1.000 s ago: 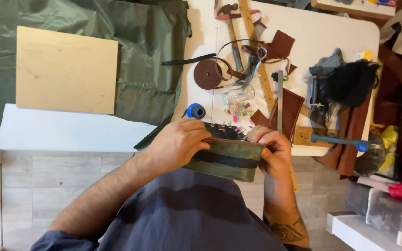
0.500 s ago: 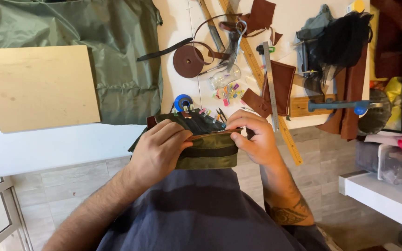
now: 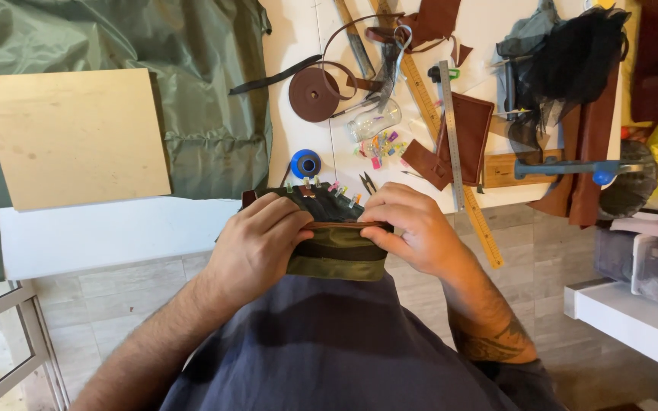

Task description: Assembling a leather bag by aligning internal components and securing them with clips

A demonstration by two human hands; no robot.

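Observation:
Both my hands hold a small olive-green fabric pouch (image 3: 338, 257) with a brown trim strip, just off the near edge of the white table (image 3: 116, 228). My left hand (image 3: 257, 243) grips its left side, fingers curled over the top edge. My right hand (image 3: 413, 228) pinches the right side of the same edge. Several small coloured clips (image 3: 321, 186) line the dark far rim of the pouch.
On the table lie a plywood board (image 3: 74, 137) over green fabric (image 3: 192, 91), a blue thread spool (image 3: 306, 163), a brown leather strap roll (image 3: 314, 94), a metal ruler (image 3: 451, 133), a wooden ruler (image 3: 451, 160), leather pieces (image 3: 466, 129), loose clips (image 3: 378, 144), black mesh (image 3: 573, 61). White shelves (image 3: 626, 312) stand right.
The view has shifted so the table sits higher and nearer. My hands stay on the pouch, with fingers moved slightly along its top edge.

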